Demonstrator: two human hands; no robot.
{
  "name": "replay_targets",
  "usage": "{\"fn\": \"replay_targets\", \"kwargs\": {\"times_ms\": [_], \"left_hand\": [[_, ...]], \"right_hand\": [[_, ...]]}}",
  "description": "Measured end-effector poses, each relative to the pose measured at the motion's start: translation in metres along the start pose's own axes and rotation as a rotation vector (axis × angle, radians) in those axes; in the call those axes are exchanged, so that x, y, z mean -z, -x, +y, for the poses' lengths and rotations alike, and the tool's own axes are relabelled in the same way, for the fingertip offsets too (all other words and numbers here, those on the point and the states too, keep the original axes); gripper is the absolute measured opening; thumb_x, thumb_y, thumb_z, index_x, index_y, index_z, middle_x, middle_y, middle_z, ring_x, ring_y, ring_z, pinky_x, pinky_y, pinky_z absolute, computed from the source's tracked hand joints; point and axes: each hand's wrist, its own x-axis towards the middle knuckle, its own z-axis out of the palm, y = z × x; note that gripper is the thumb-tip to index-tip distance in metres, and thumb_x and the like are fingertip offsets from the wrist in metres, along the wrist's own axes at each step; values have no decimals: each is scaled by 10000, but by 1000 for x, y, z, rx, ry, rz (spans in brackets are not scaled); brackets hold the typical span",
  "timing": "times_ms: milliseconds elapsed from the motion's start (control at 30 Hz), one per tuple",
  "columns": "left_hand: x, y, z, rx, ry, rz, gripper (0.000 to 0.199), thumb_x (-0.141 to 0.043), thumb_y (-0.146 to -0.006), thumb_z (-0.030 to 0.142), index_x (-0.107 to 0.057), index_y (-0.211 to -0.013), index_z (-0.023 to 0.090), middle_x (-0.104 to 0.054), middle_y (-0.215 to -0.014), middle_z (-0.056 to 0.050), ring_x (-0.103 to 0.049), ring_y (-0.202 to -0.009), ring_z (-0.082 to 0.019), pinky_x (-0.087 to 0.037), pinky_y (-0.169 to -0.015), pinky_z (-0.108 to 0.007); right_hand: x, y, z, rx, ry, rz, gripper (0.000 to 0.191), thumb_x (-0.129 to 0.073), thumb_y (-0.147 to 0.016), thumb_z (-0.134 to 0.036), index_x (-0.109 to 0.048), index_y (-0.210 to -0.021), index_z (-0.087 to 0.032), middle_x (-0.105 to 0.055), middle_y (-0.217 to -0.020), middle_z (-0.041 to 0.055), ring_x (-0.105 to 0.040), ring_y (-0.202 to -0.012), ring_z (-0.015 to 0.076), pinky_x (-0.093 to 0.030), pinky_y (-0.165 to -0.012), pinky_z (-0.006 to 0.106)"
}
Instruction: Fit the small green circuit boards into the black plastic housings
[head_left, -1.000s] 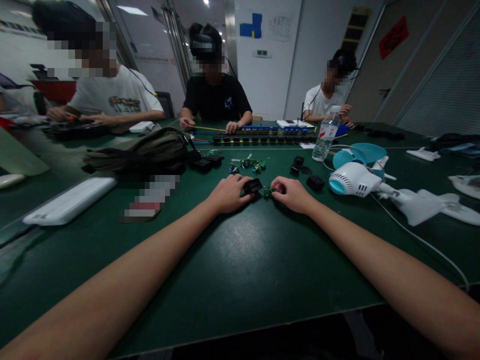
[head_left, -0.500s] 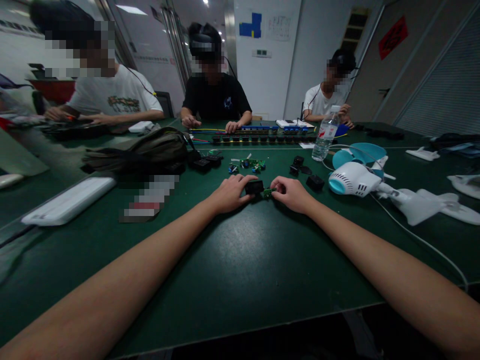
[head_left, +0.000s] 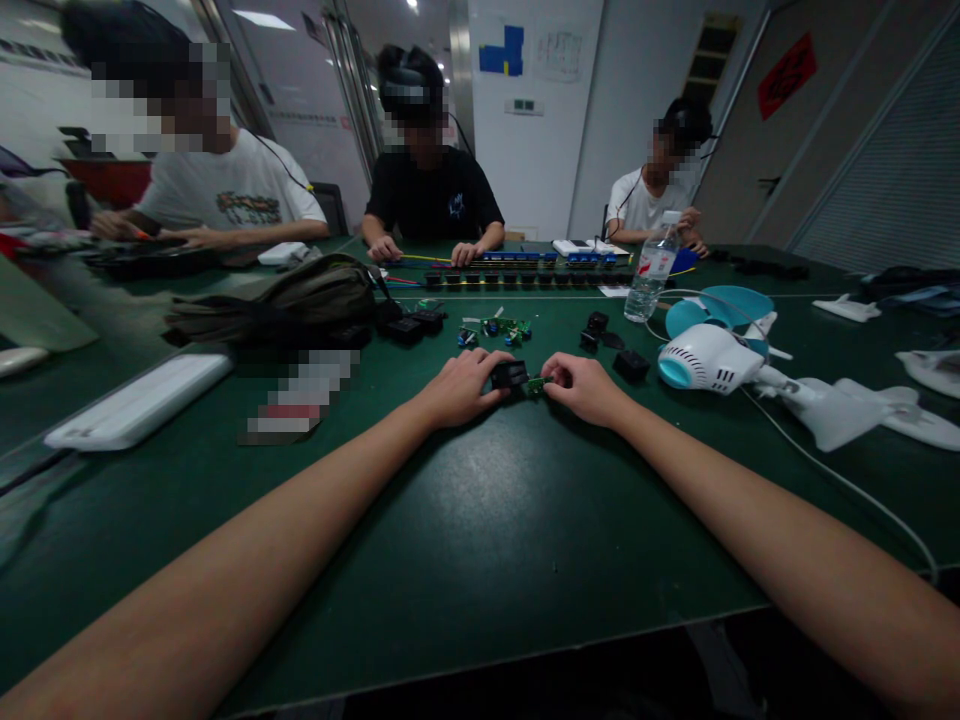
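Observation:
My left hand (head_left: pixel 469 388) is closed around a small black plastic casing (head_left: pixel 511 376), thumb in front and fingers behind. Facing it, my right hand (head_left: pixel 581 388) pinches a small green circuit board (head_left: pixel 535 385) between thumb and fingertips. The board's left end is right at the casing's right side; whether it is partly inside I cannot tell. Beyond my hands lies a group of several green circuit boards with blue parts (head_left: pixel 495 328). To the right of my right hand rests a black casing (head_left: pixel 631 365), with more small black pieces (head_left: pixel 597 325) behind it.
At right lies a white and turquoise fan (head_left: pixel 705 360), its cable trailing forward, beside a water bottle (head_left: pixel 651 270). At left are a dark bag (head_left: pixel 292 300) and a white power strip (head_left: pixel 142 400). Three people sit across the green table (head_left: pixel 480 560), near blue and black strips (head_left: pixel 517 258).
The black casing has turned slightly in my left hand, so its upper face shows differently. My right hand and the board stay nearly in place.

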Motion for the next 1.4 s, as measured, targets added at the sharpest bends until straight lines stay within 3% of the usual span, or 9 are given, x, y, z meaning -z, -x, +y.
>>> {"fn": "replay_targets", "kwargs": {"times_ms": [1400], "left_hand": [[1, 0, 0, -29, 11, -18, 457, -535, -916, 385, -466, -1355, 274, -562, -1181, -95, -566, -1075, -276, -457, -934, -429]], "right_hand": [[0, 1, -4, 1, -17, 103, 48, -632, -754, -177, -617, -799, -183, -556, -620, -47, -499, -591, 119, -376, -593, 237]]}}
